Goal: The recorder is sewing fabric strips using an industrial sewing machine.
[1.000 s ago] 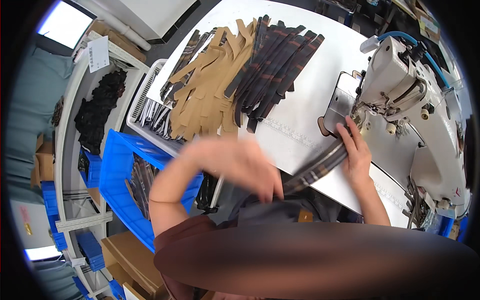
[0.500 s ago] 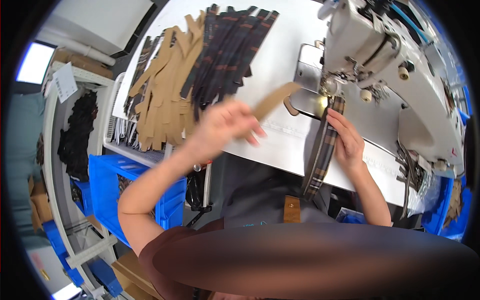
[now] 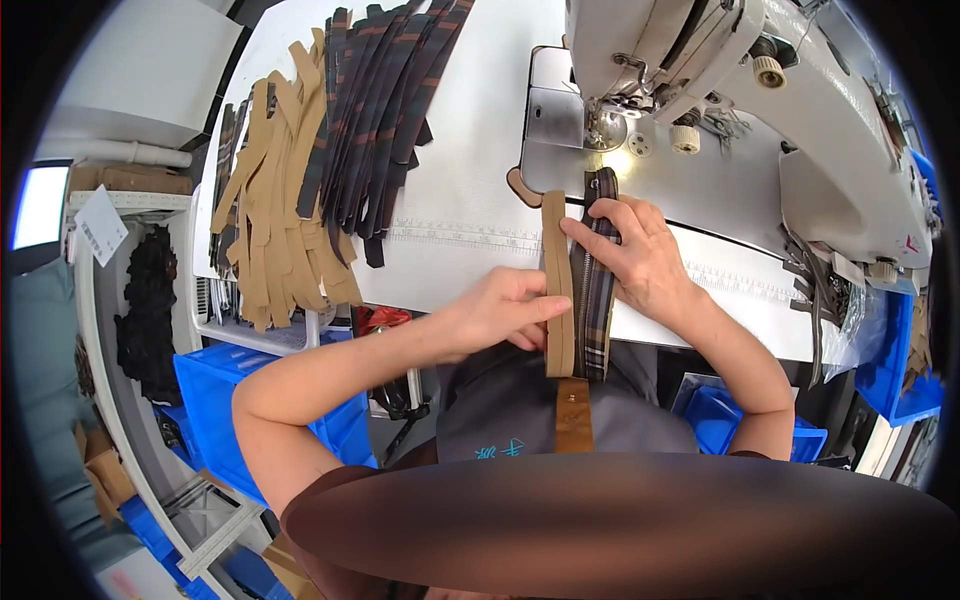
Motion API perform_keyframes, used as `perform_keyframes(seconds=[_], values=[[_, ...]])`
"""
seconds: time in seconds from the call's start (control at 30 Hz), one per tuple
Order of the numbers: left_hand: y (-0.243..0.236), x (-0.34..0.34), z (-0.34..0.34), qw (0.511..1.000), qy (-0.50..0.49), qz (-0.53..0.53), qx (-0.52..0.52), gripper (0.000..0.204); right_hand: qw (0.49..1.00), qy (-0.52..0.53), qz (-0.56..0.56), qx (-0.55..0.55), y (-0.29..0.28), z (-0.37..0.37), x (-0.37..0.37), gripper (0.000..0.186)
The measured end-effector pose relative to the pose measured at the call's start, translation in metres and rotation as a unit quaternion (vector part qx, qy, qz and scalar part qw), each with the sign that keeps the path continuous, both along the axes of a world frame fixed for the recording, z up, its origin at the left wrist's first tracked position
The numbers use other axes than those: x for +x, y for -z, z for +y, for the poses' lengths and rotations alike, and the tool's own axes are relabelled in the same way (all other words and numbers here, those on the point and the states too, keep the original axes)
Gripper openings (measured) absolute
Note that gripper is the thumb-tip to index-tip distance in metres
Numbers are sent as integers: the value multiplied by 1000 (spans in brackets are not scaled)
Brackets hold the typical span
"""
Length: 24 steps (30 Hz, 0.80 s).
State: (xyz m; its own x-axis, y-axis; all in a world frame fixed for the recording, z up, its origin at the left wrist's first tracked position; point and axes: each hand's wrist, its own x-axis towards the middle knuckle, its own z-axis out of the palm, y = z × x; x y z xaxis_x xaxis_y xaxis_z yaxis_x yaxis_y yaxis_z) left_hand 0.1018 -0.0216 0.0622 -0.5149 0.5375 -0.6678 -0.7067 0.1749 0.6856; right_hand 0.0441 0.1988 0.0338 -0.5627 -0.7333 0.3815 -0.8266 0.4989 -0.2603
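My left hand [image 3: 508,312] pinches a tan fabric strip [image 3: 557,250] near its lower half, thumb on top and fingers partly hidden beneath it. The strip has a lengthwise crease or seam and stands lengthwise beside a dark plaid strip with a zipper [image 3: 600,320]. Over the upper part of that zipper strip, my right hand [image 3: 640,250] closes with bent fingers, one fingertip reaching across to the tan strip. Both strips hang past the table's front edge toward my lap. Just beyond their far ends is the sewing machine [image 3: 680,70], its needle area lit.
Tan strips [image 3: 265,210] and dark plaid strips [image 3: 380,120] lie heaped at the table's left. A printed ruler [image 3: 460,236] runs along the front of the white table. Blue bins [image 3: 215,410] stand below left, with a clear plastic bag [image 3: 850,325] at right.
My left hand has brought the tan strip from the left, in toward the zipper strip. The zipper strip now sits nearer me, away from the machine's needle. My right hand has moved with it.
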Motion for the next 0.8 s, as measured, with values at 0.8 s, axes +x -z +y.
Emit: perform_keyframes(seconds=[0.8], values=[[48,-100,18,479,68,782,-392,42,993,101,65,-21,7,37,-39,46]])
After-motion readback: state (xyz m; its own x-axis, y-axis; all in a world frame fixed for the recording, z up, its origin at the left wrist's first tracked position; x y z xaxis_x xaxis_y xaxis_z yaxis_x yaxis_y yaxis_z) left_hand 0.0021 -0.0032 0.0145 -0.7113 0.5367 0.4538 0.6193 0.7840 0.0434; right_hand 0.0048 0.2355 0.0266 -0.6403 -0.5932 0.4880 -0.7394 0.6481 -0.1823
